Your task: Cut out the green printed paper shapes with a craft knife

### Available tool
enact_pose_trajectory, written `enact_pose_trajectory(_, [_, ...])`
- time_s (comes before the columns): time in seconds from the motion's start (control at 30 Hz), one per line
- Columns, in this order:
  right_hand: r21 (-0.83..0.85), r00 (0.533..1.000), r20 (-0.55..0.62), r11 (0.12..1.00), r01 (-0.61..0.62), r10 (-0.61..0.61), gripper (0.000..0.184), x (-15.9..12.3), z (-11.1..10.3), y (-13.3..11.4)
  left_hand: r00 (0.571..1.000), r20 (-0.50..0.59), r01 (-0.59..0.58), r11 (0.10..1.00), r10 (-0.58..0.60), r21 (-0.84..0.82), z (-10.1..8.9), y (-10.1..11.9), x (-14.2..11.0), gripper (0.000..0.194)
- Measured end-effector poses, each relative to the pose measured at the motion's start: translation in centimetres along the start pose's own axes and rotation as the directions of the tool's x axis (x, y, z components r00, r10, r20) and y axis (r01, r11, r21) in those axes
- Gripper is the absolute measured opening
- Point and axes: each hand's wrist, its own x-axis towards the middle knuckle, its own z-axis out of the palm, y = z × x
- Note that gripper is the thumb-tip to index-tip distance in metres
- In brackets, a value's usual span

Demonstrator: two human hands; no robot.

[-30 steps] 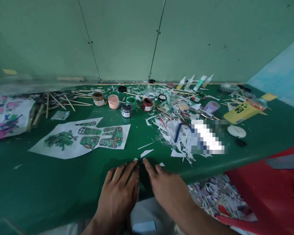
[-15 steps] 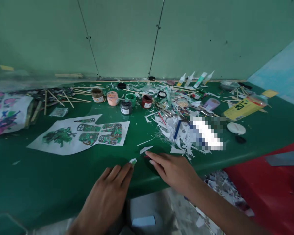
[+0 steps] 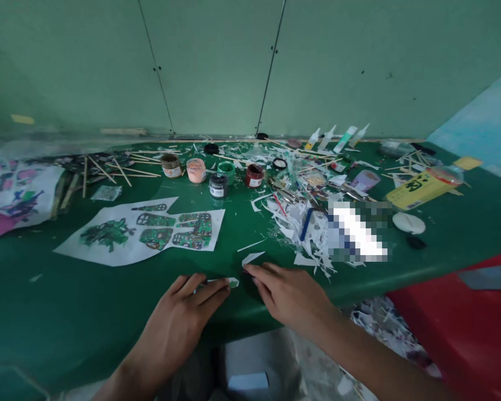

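Note:
My left hand (image 3: 182, 309) lies low over the green table, its fingers closed on a narrow paper cutout (image 3: 234, 283) with a green print. The cutout's right end sticks out past the fingertips; much of the rest is under the fingers. Just to the right, my right hand (image 3: 290, 292) is closed in a pinch near the table. Whatever is between its fingers is dark and mostly hidden. A white paper scrap (image 3: 254, 257) touches or lies close to its index fingertip. Beyond my left hand is a cut sheet (image 3: 127, 257) printed with green and brown shapes.
Paint jars (image 3: 218, 185) stand along the middle. A heap of white paper scraps (image 3: 290, 223) with tools lies to the right, beside a blurred patch. Farther right are a yellow-labelled container (image 3: 421, 188) and a white oval piece (image 3: 409, 223). Thin sticks (image 3: 121, 171) lie at left.
My left hand has shifted and turned slightly, so more of the cutout shows along its fingers. The right index finger is more bent. The whole view has moved a little.

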Motion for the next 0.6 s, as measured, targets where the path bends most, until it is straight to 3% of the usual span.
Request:
enact_pose_trajectory(0.1, [-0.010, 1.000, 0.018, 1.000, 0.001, -0.001, 0.043, -0.2, 0.5, -0.2, 0.999, -0.003, 0.049, 0.999, -0.049, -0.006, 0.5, 1.2, -0.2, 0.052])
enact_pose_trajectory(0.23, [-0.028, 1.000, 0.013, 1.000, -0.010, 0.010, 0.044, -0.3, 0.9, -0.5, 0.989, -0.104, 0.105, 0.994, -0.101, 0.033, 1.7, 2.7, -1.0, 0.049])
enact_pose_trajectory(0.6, [-0.159, 0.998, -0.001, 0.986, -0.056, 0.057, 0.047, -0.7, 1.1, -1.8, 0.959, -0.151, 0.238, 0.971, -0.239, -0.026, 2.2, 3.7, -0.8, 0.048])
